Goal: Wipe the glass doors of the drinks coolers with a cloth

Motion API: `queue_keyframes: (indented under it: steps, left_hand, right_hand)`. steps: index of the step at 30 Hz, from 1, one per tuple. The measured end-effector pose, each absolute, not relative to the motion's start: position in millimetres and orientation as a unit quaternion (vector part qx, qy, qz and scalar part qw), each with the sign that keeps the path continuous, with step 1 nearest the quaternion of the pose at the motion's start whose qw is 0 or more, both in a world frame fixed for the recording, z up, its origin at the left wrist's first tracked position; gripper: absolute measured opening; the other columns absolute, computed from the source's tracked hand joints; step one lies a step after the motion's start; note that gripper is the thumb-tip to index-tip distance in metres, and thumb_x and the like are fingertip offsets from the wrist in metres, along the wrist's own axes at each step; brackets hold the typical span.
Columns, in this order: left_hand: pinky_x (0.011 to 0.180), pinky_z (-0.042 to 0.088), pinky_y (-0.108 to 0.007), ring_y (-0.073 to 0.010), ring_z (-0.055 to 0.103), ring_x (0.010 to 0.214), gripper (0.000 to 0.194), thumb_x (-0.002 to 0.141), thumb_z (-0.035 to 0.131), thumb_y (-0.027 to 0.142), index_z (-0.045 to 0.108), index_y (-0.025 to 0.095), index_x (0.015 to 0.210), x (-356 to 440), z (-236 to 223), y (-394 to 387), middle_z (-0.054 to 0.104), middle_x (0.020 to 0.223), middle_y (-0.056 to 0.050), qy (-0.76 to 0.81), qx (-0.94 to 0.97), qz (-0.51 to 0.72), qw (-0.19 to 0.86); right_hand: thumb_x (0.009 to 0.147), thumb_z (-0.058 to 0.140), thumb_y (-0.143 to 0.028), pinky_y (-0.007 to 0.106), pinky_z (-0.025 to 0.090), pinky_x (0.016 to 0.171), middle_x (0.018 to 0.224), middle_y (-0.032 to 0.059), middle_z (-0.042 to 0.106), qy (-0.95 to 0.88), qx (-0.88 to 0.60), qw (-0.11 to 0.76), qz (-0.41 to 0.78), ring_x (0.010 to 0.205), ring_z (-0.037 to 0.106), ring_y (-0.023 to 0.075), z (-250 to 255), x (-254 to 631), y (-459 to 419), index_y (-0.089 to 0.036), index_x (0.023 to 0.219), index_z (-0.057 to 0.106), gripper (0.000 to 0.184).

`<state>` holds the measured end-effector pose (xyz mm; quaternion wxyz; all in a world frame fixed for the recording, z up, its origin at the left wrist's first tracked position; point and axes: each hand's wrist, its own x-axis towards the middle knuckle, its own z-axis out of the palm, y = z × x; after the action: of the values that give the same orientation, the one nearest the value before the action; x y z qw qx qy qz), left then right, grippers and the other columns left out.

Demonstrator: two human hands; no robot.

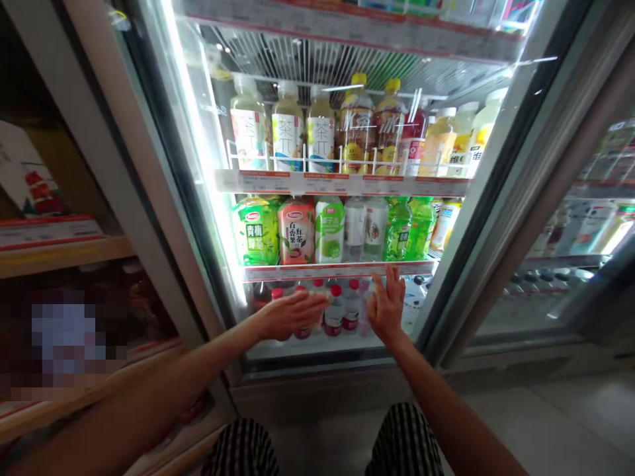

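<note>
I crouch before an open drinks cooler. My left hand (290,314) reaches into the bottom shelf, fingers stretched flat and together, lying across the red-capped water bottles (342,311). My right hand (385,305) is raised beside it, fingers extended upward and slightly spread, palm toward the bottles just under the shelf edge (337,270). Neither hand grips anything. The shelf above carries green and pink tea bottles (296,231).
The top shelf holds pale tea bottles (288,135) and yellow-capped drinks (356,129). The cooler's glass door (526,218) stands open to the right, with a second cooler behind it. Wooden shelving (64,254) is on the left. My knees in checked trousers (404,439) are below.
</note>
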<state>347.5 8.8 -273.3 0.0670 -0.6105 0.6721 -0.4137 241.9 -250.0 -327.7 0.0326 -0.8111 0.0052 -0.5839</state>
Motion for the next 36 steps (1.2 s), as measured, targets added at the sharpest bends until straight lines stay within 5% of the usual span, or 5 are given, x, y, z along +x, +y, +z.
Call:
queue_keyframes:
  steps: [7,12,18,23,36]
  left_hand:
    - [0.112,0.011,-0.046,-0.0226,0.009,0.138,0.046,0.083,0.042,0.009,0.041,0.014,0.129,337,-246,-13,0.028,0.145,-0.011,0.53,-0.656,-0.537,-0.02]
    - [0.112,0.019,-0.024,-0.0084,0.019,0.135,0.038,0.085,0.038,0.014,0.051,0.025,0.12,331,-261,-22,0.038,0.141,0.005,0.689,-0.556,-0.457,0.086]
    - [0.113,0.013,-0.047,-0.0187,0.01,0.138,0.047,0.085,0.033,0.012,0.038,0.021,0.131,334,-228,-37,0.03,0.145,-0.005,0.508,-0.675,-0.534,-0.022]
    - [0.112,0.02,-0.027,-0.0087,0.021,0.135,0.039,0.084,0.041,0.017,0.049,0.024,0.122,325,-244,-49,0.039,0.14,0.003,0.673,-0.565,-0.466,0.104]
    - [0.112,0.02,-0.04,-0.019,0.022,0.136,0.044,0.087,0.042,0.03,0.04,0.014,0.128,325,-217,-55,0.039,0.14,-0.01,0.518,-0.644,-0.563,0.011]
  right_hand:
    - [0.082,0.038,-0.011,0.053,0.021,0.107,0.149,0.0099,0.021,0.039,-0.808,0.043,-0.586,0.137,0.019,0.024,-327,230,-262,-0.022,0.136,0.033,0.056]
    - [0.082,0.036,-0.009,0.052,0.021,0.108,0.149,0.0083,0.019,0.04,-0.812,0.044,-0.581,0.138,0.015,0.0236,-333,229,-266,-0.025,0.139,0.028,0.06]
    - [0.083,0.035,-0.009,0.054,0.022,0.107,0.15,0.008,0.019,0.045,-0.813,0.048,-0.578,0.137,0.018,0.0236,-334,227,-272,-0.025,0.141,0.024,0.061]
    - [0.084,0.034,-0.009,0.055,0.025,0.106,0.15,0.0088,0.018,0.043,-0.812,0.061,-0.579,0.138,0.014,0.0247,-336,226,-267,-0.025,0.141,0.021,0.061]
    - [0.084,0.034,-0.006,0.049,0.037,0.103,0.148,0.0087,0.023,-0.176,-0.769,0.172,-0.59,0.135,0.026,0.0255,-283,243,-184,-0.023,0.142,0.02,0.062]
